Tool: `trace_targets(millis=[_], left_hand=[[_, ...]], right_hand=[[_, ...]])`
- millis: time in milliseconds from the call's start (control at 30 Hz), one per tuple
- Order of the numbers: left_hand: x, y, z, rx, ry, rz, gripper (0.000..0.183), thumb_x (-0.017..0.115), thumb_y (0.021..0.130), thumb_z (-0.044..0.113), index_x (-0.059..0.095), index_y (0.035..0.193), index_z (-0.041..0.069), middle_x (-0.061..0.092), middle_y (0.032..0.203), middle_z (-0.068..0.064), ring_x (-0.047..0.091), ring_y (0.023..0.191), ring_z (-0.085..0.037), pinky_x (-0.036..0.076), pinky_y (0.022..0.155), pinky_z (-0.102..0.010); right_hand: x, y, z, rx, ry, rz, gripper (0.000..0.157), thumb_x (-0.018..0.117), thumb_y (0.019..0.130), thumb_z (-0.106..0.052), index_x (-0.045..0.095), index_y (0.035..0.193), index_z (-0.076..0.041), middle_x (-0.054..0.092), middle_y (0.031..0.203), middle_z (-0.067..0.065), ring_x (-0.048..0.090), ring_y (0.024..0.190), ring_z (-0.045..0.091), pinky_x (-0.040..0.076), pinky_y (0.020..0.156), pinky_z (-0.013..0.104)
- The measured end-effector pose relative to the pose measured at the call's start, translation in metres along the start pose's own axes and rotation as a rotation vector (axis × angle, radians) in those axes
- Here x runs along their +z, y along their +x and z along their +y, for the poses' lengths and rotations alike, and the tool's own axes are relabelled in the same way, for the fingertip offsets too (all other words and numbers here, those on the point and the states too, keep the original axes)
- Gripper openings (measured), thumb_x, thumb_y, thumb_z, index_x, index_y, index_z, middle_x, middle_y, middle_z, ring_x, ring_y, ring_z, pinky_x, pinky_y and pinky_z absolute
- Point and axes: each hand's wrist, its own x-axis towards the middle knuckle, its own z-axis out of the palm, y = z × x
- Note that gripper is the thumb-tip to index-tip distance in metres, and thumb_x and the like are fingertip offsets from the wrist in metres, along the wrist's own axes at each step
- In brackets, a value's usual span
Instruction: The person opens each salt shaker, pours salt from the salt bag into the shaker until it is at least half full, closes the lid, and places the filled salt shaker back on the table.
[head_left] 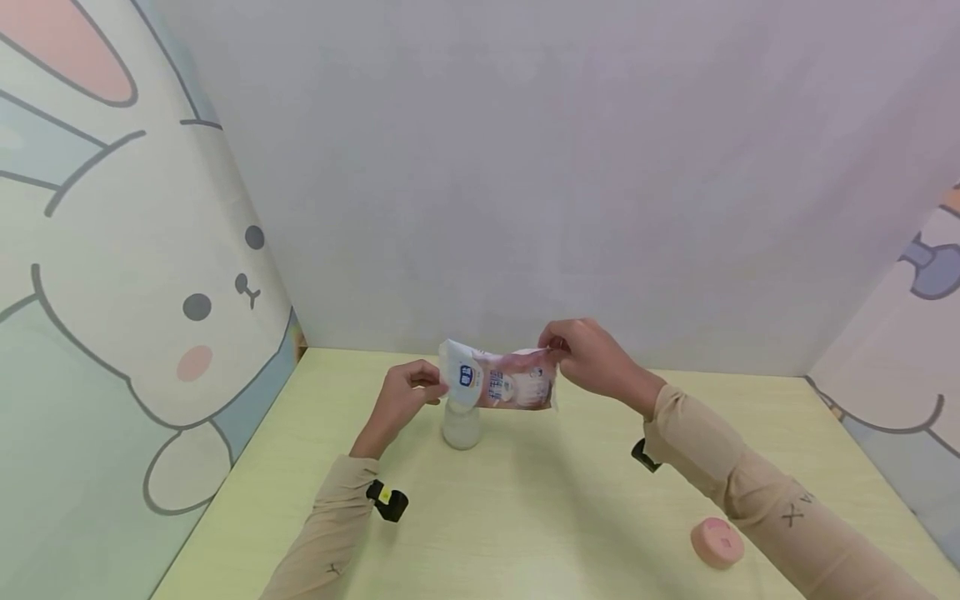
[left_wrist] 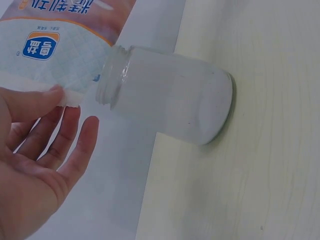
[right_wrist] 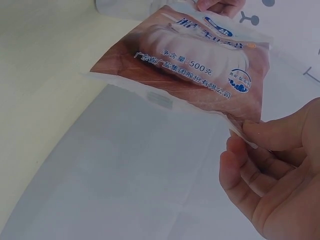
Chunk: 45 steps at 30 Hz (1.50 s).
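A printed salt bag (head_left: 504,379) in white and pinkish brown is held sideways over the table. My left hand (head_left: 405,396) pinches the edge of its white end between thumb and fingers. At the other end, my right hand (head_left: 588,354) grips an upper corner, thumb against fingers, as the right wrist view also shows. Below the bag's white end a clear glass jar (left_wrist: 165,95) stands upright, its threaded mouth uncovered and its inside whitish. In the head view the bag hides the jar's mouth.
A round pink lid (head_left: 717,542) lies on the pale wooden table (head_left: 480,533) at the front right, beside my right forearm. A grey-white wall (head_left: 555,183) rises behind the table, and cartoon panels (head_left: 150,317) stand on the left and right.
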Motion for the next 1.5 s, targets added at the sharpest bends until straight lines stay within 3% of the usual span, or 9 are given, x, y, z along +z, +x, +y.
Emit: trace_targets(millis=[1500], left_hand=[[0.002,-0.0001,-0.0018,0.007,-0.016,0.003,0.009,0.072,0.08,-0.001,0.064,0.085,-0.002,0.067,0.085,-0.012,0.065,0.078,-0.021,0.058,0.067,-0.036]], right_hand=[[0.0001,0.0001,0.001,-0.015,-0.002,0.013,0.021,0.054,0.082,0.01,0.068,0.084,-0.005,0.066,0.077,0.002,0.057,0.067,0.014,0.05,0.06,0.03]])
